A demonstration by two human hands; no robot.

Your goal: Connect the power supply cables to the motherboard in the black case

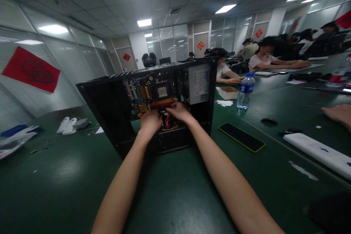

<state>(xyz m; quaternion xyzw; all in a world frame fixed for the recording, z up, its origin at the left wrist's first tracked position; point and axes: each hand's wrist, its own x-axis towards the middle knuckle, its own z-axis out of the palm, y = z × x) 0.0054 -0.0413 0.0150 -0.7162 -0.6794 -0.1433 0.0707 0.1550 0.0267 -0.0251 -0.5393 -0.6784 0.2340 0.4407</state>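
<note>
A black computer case (120, 142) stands on the green table with its open side facing me. Inside it are a motherboard (136, 89), a silver power supply (199, 83) and a bundle of coloured cables (173, 122). My left hand (151, 120) is at the lower edge of the motherboard, fingers curled, their tips hidden. Close beside it, my right hand (179, 111) reaches in above the cables with thumb and fingers pinched together. What either hand grips, if anything, is too small or hidden to make out. A red-and-yellow strip (163, 104) on the board runs just above both hands.
Right of the case lie a phone with a green rim (241, 137) and a water bottle (246, 91). A small open box (228, 93) and white paper (225, 103) sit behind. White objects (67, 125) lie left. Another person's hand (338, 114) rests at far right.
</note>
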